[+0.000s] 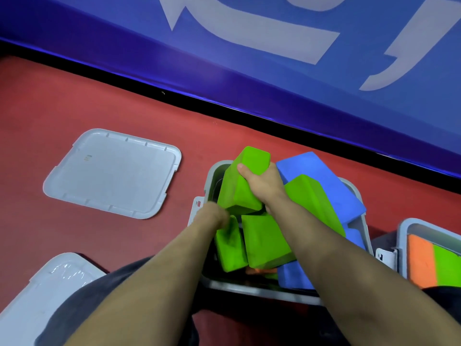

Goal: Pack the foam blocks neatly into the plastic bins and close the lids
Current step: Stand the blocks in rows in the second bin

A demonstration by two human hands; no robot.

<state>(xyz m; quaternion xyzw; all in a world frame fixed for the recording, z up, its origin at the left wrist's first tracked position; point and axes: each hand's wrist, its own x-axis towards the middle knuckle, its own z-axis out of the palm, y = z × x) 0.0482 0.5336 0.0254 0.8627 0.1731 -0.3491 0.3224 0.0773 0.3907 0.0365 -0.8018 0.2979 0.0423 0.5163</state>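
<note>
The left hand (214,217) is blurred and partly sunk behind the green blocks at the near-left corner of the grey bin (262,289), so whether it grips anything cannot be told. The right hand (262,182) is wrapped around the tall green block (239,186), thumb on its upper face, the block standing tilted at the bin's far-left corner. The bin's floor is mostly hidden; a sliver of an orange block (259,270) shows low down between the others. Four green blocks are visible here: the held one, a second (309,196) leaning under the right forearm, and two (230,248) (265,242) side by side nearer the person. At least two blue blocks (321,176) (291,274) jut above the rim. A second bin (405,236), cut off at the right edge, holds an orange and a green block lying flat. Two grey lids lie on the red floor: one (112,173) whole to the left, another (32,303) cut off at the lower left. A blue banner (249,58) runs behind.
</note>
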